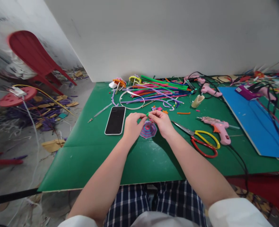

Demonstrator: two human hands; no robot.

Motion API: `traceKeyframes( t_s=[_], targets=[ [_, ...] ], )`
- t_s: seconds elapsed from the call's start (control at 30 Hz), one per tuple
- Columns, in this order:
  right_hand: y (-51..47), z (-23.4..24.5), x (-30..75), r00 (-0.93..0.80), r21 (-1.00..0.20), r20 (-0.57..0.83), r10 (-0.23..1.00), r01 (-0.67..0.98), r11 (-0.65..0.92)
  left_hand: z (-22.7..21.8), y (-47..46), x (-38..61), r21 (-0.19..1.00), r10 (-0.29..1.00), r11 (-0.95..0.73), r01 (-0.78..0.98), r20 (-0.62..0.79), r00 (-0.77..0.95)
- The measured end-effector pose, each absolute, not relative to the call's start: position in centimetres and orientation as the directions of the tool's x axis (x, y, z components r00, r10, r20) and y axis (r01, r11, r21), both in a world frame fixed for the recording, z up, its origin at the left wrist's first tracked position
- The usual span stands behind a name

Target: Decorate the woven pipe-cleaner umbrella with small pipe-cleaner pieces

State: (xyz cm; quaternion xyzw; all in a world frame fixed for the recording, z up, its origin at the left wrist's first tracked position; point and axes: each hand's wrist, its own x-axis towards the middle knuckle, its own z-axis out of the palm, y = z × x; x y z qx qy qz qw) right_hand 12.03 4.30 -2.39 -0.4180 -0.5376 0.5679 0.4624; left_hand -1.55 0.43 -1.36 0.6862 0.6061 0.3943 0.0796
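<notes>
My left hand point(134, 125) and my right hand point(162, 123) meet over the green table, fingertips pinched together on a small green fuzzy piece point(148, 114). It looks like pipe cleaner, but the fingers cover much of it. Just below the fingers lies a small octagonal, umbrella-like piece point(149, 131) striped in purple, pink and blue; I cannot tell whether it touches the hands. Small flower shapes point(159, 109) in purple, pink and orange sit beyond my fingertips. A phone point(115, 120) rests left of my left hand, and scissors point(198, 138) with red and yellow handles lie right of my right hand.
Many coloured pipe cleaners point(158, 90) are heaped at the back, near a white board point(168, 37). A pink glue gun point(220, 127) with a trailing cord lies at right, before a blue board point(255, 123). A red chair point(32, 56) stands beyond the table's left edge.
</notes>
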Motion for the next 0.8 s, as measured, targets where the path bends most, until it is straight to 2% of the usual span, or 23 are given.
traceKeyframes(
  t_s=[0.1, 0.2, 0.3, 0.43, 0.57, 0.7, 0.8],
  targets=[
    [4.4, -2.02, 12.54, -0.228, -0.936, 0.25, 0.941, 0.192, 0.295, -1.26, 0.32, -1.95, 0.399, 0.847, -0.248, 0.883, 0.532, -0.003],
    [4.48, -2.04, 12.87, -0.301, -0.732, 0.464, 0.833, 0.399, 0.552, -1.05, 0.16, -2.23, 0.276, 0.816, -0.244, 0.93, 0.577, 0.043],
    [4.49, -2.48, 12.88, -0.372, -0.572, 0.537, 0.757, 0.499, 0.651, -0.99, 0.08, -2.23, 0.237, 0.807, -0.267, 0.934, 0.585, 0.083],
    [4.43, -2.83, 12.8, -0.398, -0.496, 0.557, 0.729, 0.545, 0.676, -1.12, 0.05, -2.1, 0.235, 0.796, -0.299, 0.925, 0.596, 0.106],
    [4.36, -2.53, 12.78, -0.38, -0.563, 0.523, 0.763, 0.519, 0.644, -1.15, -0.01, -2.16, 0.235, 0.765, -0.308, 0.922, 0.637, 0.093],
    [4.27, -2.13, 12.63, -0.295, -0.749, 0.425, 0.856, 0.416, 0.515, -1.19, 0.03, -2.1, 0.238, 0.758, -0.316, 0.918, 0.646, 0.094],
    [4.23, -2.0, 12.39, -0.228, -0.901, 0.291, 0.929, 0.26, 0.346, -1.32, 0.17, -1.75, 0.319, 0.79, -0.322, 0.891, 0.609, 0.067]
  ],
)
